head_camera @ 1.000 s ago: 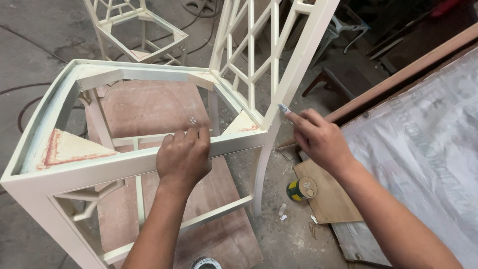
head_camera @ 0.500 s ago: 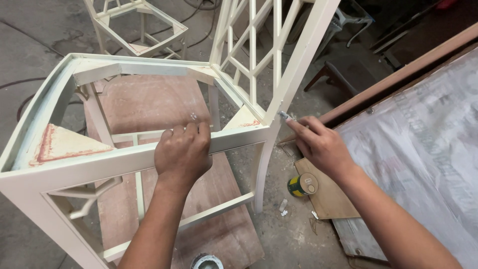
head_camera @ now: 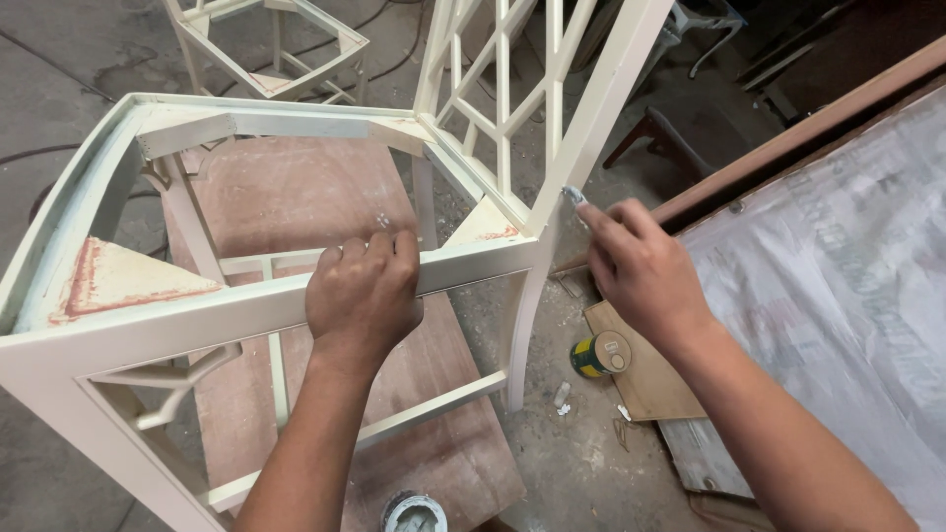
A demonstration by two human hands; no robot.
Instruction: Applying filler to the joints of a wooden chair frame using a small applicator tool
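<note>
Cream-painted wood makes up the chair frame (head_camera: 246, 310), which stands without a seat panel on a reddish plywood board (head_camera: 296, 197) lying on the concrete floor (head_camera: 59, 79). The left hand (head_camera: 363, 291) grips the frame's near seat rail from above, fingers curled over the top edge and closed tight around it, roughly midway along the rail. The right hand (head_camera: 641, 266) is just to the right of the chair's rear upright, where the lattice back meets the seat corner. Its grip is pinched shut on a small pale putty-covered tool (head_camera: 574, 197), whose tip touches or nearly touches the upright's outer face; I cannot tell which. So the frame lies directly under the left grip and just left of the right grip.

Reddish filler marks show on the triangular corner blocks of the seat. Below the right hand a small yellow tin (head_camera: 597, 355) lies on its side at the edge of a cardboard scrap (head_camera: 650, 384). A round can (head_camera: 414, 514) sits at the bottom edge. A second chair frame (head_camera: 266, 49) stands behind, and a plastic-covered panel (head_camera: 847, 296) fills the right side.
</note>
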